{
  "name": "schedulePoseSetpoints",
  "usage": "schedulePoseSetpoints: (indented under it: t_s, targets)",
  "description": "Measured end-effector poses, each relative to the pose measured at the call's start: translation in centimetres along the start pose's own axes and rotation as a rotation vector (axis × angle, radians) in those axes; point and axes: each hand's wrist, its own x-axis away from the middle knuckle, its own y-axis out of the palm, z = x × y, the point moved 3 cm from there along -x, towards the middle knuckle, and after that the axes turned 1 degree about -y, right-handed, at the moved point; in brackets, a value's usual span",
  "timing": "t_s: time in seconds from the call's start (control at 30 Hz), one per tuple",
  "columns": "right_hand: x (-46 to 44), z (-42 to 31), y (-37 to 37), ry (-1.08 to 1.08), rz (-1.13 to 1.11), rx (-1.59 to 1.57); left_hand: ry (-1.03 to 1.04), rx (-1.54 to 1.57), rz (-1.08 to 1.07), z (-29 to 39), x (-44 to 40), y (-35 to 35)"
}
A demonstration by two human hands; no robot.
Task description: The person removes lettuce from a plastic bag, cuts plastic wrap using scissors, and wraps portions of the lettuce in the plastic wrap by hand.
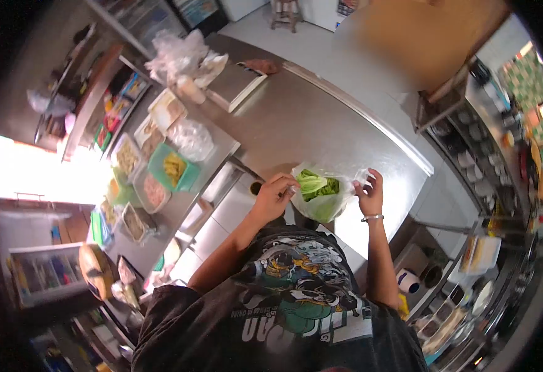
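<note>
A clear plastic bag (329,209) with green lettuce (314,185) inside is spread between my hands, at the near edge of the steel table (296,118). My left hand (276,191) pinches the bag's rim on the left side. On the right, my right hand (369,191) grips the opposite side of the rim between thumb and fingers. The bag's mouth is held wide, and leafy tops show in the opening. A bracelet circles my right wrist.
Left, a steel counter carries a green container (173,168) of yellow pieces, a tub of pink food (152,190) and a bunched plastic bag (191,140). A large plastic bag (178,54) lies at the back. Shelves of dishes (467,149) stand right.
</note>
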Motion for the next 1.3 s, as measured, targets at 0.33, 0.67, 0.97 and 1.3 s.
schedulePoseSetpoints:
  t_s: [0.33,0.67,0.97,1.3]
  targets:
    - [4.6,12.2,3.5,0.086,-0.522,0.119,-0.242,-0.200,0.089,-20.0,5.0,1.5]
    - [-2.9,11.7,9.0,0.189,-0.261,-0.012,-0.482,-0.217,-0.113,-22.5,2.3,3.4]
    - [-9.2,4.8,12.1,-0.136,-0.283,0.253,-0.450,0.007,0.282,-26.5,1.0,0.9]
    - [-12.4,-5.6,15.9,-0.465,-0.168,1.047,-0.543,0.019,0.531,-23.4,-3.3,-1.0]
